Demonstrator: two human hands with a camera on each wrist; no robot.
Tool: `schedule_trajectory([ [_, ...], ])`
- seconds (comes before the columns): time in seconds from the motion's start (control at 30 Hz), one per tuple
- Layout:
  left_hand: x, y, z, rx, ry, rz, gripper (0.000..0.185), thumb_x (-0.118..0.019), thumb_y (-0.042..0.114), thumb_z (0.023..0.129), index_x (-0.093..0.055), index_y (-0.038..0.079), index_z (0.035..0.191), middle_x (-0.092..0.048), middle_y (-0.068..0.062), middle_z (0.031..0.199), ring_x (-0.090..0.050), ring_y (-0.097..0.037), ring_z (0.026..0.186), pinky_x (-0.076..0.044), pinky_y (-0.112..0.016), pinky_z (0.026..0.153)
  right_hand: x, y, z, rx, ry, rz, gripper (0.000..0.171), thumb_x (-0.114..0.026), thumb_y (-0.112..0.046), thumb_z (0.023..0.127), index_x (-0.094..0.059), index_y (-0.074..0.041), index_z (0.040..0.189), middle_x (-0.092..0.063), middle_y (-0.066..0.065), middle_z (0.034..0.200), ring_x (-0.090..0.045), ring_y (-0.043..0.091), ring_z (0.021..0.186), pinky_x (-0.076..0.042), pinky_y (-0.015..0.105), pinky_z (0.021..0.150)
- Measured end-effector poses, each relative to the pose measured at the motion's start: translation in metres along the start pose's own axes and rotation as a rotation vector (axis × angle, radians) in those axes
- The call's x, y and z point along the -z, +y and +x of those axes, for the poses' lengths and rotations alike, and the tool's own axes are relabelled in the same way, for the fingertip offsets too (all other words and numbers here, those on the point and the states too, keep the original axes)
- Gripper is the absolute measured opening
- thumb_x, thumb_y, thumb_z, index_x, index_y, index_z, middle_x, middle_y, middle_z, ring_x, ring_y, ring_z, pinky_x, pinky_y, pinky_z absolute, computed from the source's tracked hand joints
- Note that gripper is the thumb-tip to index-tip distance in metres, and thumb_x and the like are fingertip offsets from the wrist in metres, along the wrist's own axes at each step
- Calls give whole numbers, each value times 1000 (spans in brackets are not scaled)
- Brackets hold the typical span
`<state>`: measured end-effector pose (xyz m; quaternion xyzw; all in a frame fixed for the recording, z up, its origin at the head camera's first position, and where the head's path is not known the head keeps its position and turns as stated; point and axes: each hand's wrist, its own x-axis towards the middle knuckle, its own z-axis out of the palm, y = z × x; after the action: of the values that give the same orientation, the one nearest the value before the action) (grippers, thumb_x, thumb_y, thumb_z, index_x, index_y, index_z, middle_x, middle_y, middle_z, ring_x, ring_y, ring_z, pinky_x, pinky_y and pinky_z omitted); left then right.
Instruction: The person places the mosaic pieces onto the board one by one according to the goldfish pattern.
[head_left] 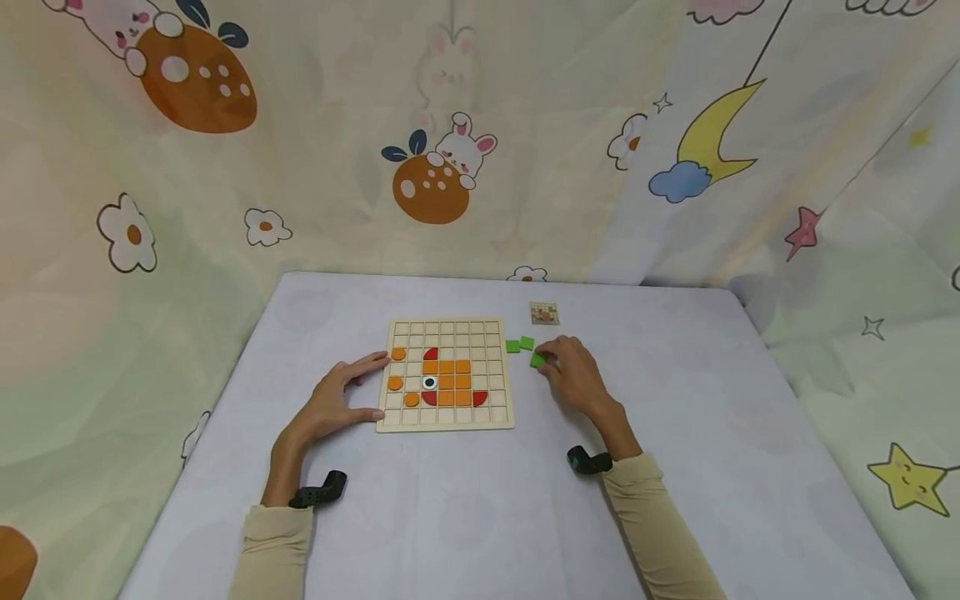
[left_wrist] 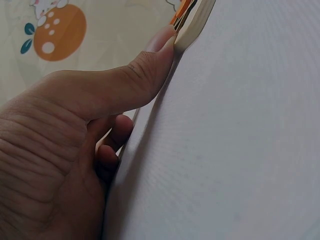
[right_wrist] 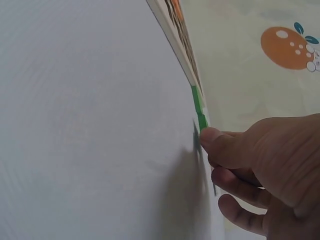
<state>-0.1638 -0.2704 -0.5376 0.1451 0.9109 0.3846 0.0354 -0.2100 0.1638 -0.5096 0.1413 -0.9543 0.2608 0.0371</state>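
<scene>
In the head view a pale wooden grid board (head_left: 446, 421) lies on the table. Orange squares (head_left: 453, 382) sit on it in a block, with red quarter-round pieces (head_left: 480, 399) around them and a round eye piece (head_left: 430, 382). My left hand (head_left: 330, 404) rests at the board's left side, thumb and fingers spread, fingertips at the edge. The thumb (left_wrist: 162, 45) touches the board's corner in the left wrist view. Right of the board my right hand (head_left: 577, 375) pinches a green square tile (head_left: 537, 360). Two more green tiles (head_left: 513, 346) lie close by.
Orange round pieces (head_left: 395, 383) lie along the board's left columns. A small picture card (head_left: 544, 313) is on the table behind the green tiles. The table has a white cloth (head_left: 465, 517), and a printed curtain (head_left: 322, 150) hangs behind it.
</scene>
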Motion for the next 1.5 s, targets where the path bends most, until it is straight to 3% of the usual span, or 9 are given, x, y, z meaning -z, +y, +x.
schedule_trajectory([
  [0.5,2,-5,-4,-5,12,-7,95,-91,49,67,-48,31,150,-39,10,162,-40,-14,99,-34,-38,89,-5,-21,16,107,15,90,28,-76,-9,88,-74,-11,116,-72,3,113,-60,22,111,-48,43,97],
  [0.83,-1,-6,-2,-11,16,-5,94,-90,49,68,-48,32,150,-39,11,162,-41,-12,101,-36,-37,89,-15,-41,30,169,-14,140,26,-76,-9,88,-75,-9,115,-72,4,108,-60,20,104,-48,41,94],
  [1.13,-4,-5,1,8,-6,-20,93,-90,52,68,-48,35,150,-39,13,162,-41,-15,104,-36,-41,92,-21,-49,41,97,-105,108,24,-73,-10,89,-76,-8,113,-71,6,107,-58,22,104,-48,42,92],
  [1.5,-1,-6,1,4,-1,-17,93,-89,53,68,-48,34,150,-39,13,162,-42,-15,105,-36,-41,93,-20,-51,55,86,-147,131,24,-74,-3,84,-79,-6,107,-72,8,103,-59,23,93,-47,37,80],
])
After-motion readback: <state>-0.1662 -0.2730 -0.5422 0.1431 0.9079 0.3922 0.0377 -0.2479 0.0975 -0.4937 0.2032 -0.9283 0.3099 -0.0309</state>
